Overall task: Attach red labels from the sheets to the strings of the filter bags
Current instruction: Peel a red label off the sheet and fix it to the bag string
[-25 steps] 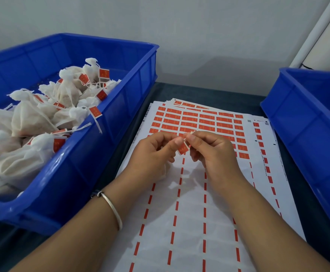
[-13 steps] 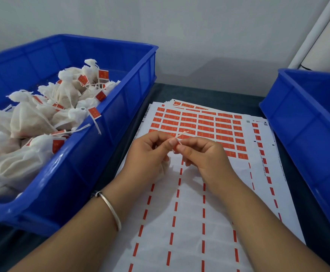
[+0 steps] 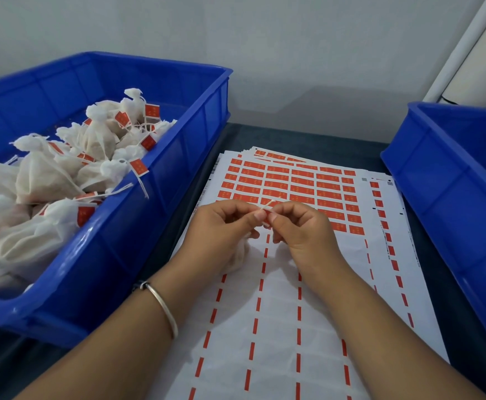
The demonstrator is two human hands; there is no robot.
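Two bare hands meet over a stack of white label sheets point(image 3: 279, 327), fingertips pressed together on one small thing. The left hand point(image 3: 221, 229) and right hand point(image 3: 302, 232) both pinch a thin white string point(image 3: 268, 204); its short free end pokes up and away from the pinch. Whatever red label is being folded on is hidden betw. the fingertips, so it can't be confirmed. The string's white fabric filter bag point(image 3: 237, 256) hangs just below the left hand, partly tucked under the palm, prob. so it stays out of the way while the fingers work. A thin silver bangle point(image 3: 163, 307) sits on the left wrist.

Beyond the pinch, the sheet's far rows hold unpeeled red rectangular labels point(image 3: 302, 183); the near part, under the wrists, is peeled bare w/ only red dashes left. Holding the work right over the sheet likely keeps the next label within easy reach.

Left of the pinch, a big blue plastic crate point(image 3: 178, 174) holds a heap of white bags already carrying red tags point(image 3: 48, 180), close by, prob. for dropping finished ones in. Right of the pinch, a second blue plastic crate point(image 3: 452, 197); contents not visible.

Judgement: pressing the label shut round the string, nearly done w/ this bag.
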